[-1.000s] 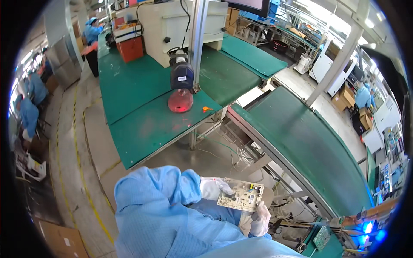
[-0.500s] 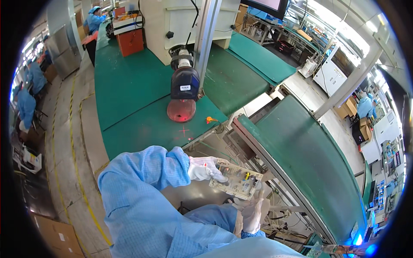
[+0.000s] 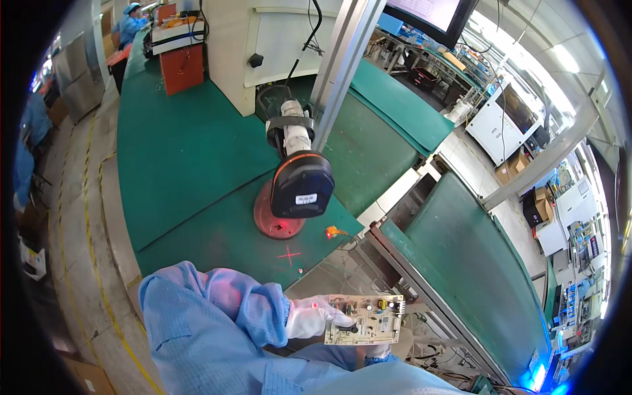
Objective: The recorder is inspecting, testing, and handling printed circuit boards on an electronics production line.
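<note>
My gloved left hand (image 3: 309,318) grips the left side of a beige circuit board (image 3: 378,320), its thumb lying over the board's face. Small parts show on it, among them a yellow one and dark round ones. Mostly hidden beneath the board's lower edge is my gloved right hand (image 3: 378,351); its fingers do not show. Above and left of the board stands a black handheld-type scanner (image 3: 303,187) on a stand with a round reddish base (image 3: 276,224). A red light cross shines on the green mat (image 3: 217,243) in front of it.
An orange-yellow object with a red glow (image 3: 334,232) lies by the mat's edge. To the right runs a green conveyor belt (image 3: 474,263) with a metal rail. A metal post (image 3: 345,66) rises behind the scanner. Loose cables hang below the belt. Another person (image 3: 131,25) works far left.
The circuit board has turned from tilted to nearly level and faces me more squarely. My right hand has gone from its lower right corner to beneath it. The view has shifted.
</note>
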